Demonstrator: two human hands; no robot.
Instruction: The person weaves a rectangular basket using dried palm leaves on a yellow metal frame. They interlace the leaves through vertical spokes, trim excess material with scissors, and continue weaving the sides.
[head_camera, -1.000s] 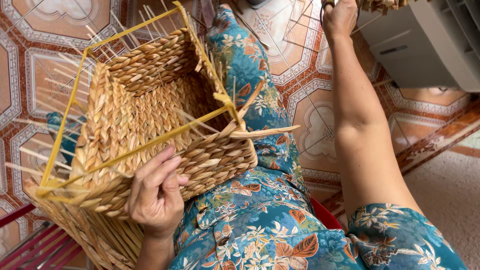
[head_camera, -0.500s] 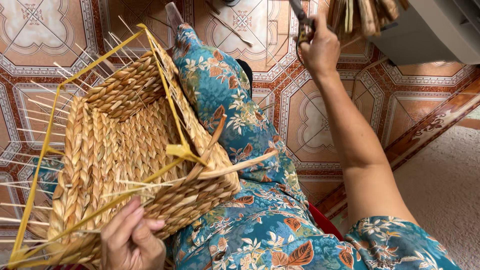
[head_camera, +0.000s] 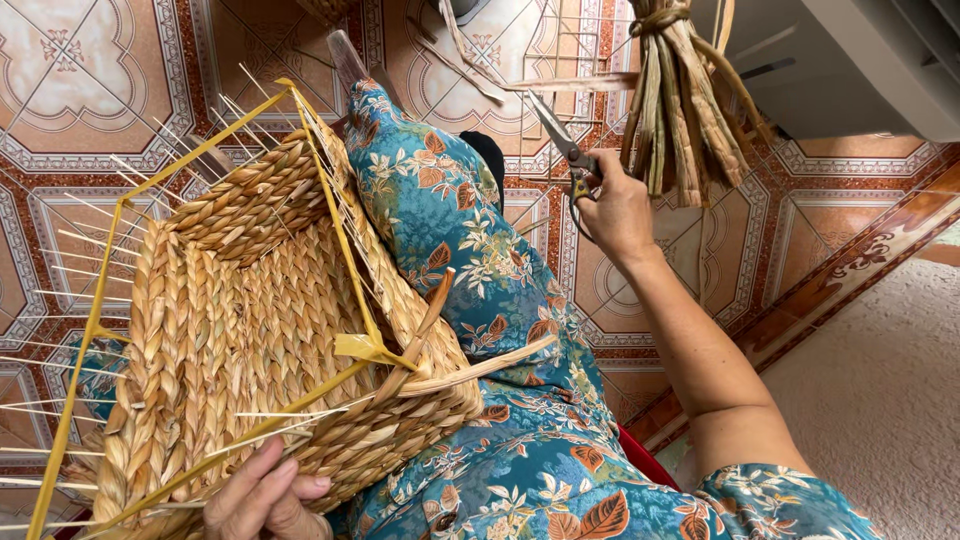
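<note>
Two hands busy: left hand (head_camera: 262, 496) grips basket (head_camera: 250, 330) rim, right hand (head_camera: 618, 205) clenched on scissors (head_camera: 562, 145) nr reed bundle (head_camera: 685, 95); best keep basket steady, blades off leg.

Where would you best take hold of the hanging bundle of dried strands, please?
Grip the bundle just below its tied knot, coming from its left, where the right hand with the scissors already is. There the strands are cinched narrow; lower down they splay loose.

The right hand (head_camera: 612, 205) is stretched far out in front on a long bare arm. Its fingers are curled shut in a tight grip. The left hand (head_camera: 265, 497) is low and close, fingers bent, knuckles up.
</note>
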